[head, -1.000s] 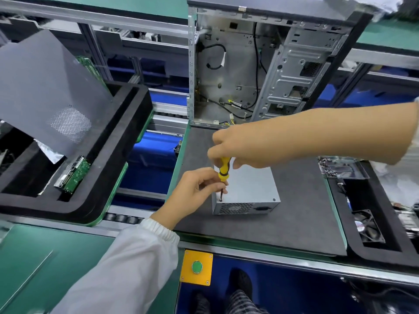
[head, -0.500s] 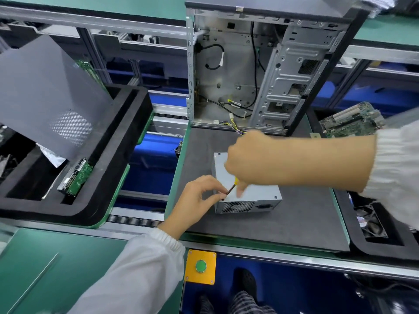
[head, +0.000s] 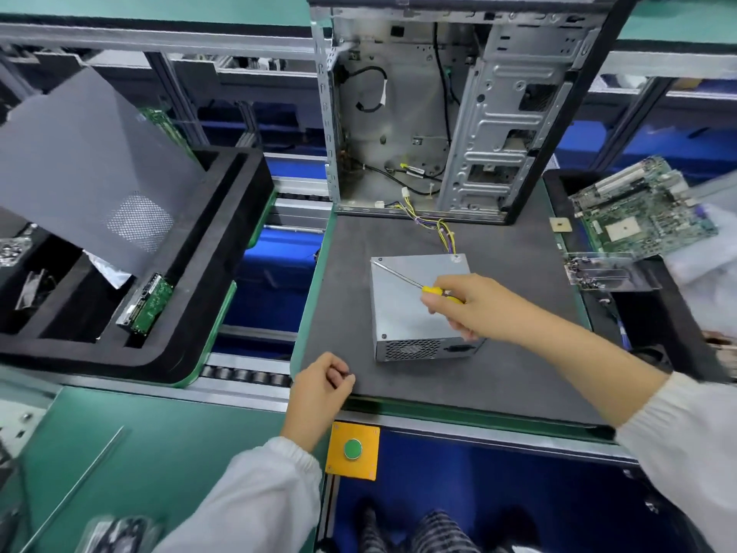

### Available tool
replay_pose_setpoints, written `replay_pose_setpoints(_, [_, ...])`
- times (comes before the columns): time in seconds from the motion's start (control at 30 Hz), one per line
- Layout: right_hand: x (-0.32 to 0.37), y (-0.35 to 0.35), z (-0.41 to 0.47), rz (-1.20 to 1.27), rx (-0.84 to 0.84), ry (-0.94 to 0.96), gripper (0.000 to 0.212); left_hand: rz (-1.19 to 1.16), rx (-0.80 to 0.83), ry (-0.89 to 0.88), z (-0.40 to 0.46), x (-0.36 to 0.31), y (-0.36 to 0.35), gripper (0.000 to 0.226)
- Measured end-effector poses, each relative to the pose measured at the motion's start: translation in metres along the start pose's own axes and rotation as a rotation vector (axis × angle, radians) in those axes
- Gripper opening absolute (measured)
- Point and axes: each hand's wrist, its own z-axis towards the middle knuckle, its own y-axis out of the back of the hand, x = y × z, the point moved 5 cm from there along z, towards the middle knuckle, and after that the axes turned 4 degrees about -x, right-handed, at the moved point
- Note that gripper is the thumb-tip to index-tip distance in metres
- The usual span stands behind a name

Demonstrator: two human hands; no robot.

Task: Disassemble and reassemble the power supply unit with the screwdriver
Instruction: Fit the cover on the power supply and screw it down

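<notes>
left hand (head: pixel 319 387) withdrawn to mat edge, curled; right hand (head: pixel 464 307) grips screwdriver (head: pixel 414 282) over psu (head: pixel 402 313).

Head camera looks steeply down, close over the workbench (head: pixel 399 377).

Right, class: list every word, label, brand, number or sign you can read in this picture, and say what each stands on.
None can be read.
Power supply unit: no legible label shows.
Motherboard: any markings too small and blurred.
Small green board in the black tray: markings too small.
Green button on its yellow plate: no text.
</notes>
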Motion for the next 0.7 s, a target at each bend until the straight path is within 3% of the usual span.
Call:
replay_pose_setpoints(0.1, [-0.009, -0.036, -0.004, 0.167, 0.001, -0.011, 0.026, 0.097, -0.029, 0.004, 0.000, -0.005, -0.002, 0.012])
replay_pose_setpoints(0.27, [-0.019, -0.055, -0.017, 0.160, -0.161, 0.103, 0.031, 0.041, -0.085, 0.040, -0.016, -0.003, -0.005, 0.019])
replay_pose_setpoints(0.4, [-0.034, -0.061, -0.035, 0.323, -0.045, 0.126, 0.035, -0.002, -0.177, 0.277, -0.047, 0.029, -0.014, 0.020])
replay_pose_setpoints(0.53, [-0.043, -0.059, -0.056, 0.413, 0.059, 0.103, 0.026, 0.016, 0.003, 0.472, -0.064, 0.061, -0.030, 0.029])
replay_pose_setpoints(0.7, [-0.049, -0.044, -0.073, 0.416, 0.031, 0.098, 0.025, 0.144, 0.189, 0.364, -0.048, 0.065, -0.032, 0.030])
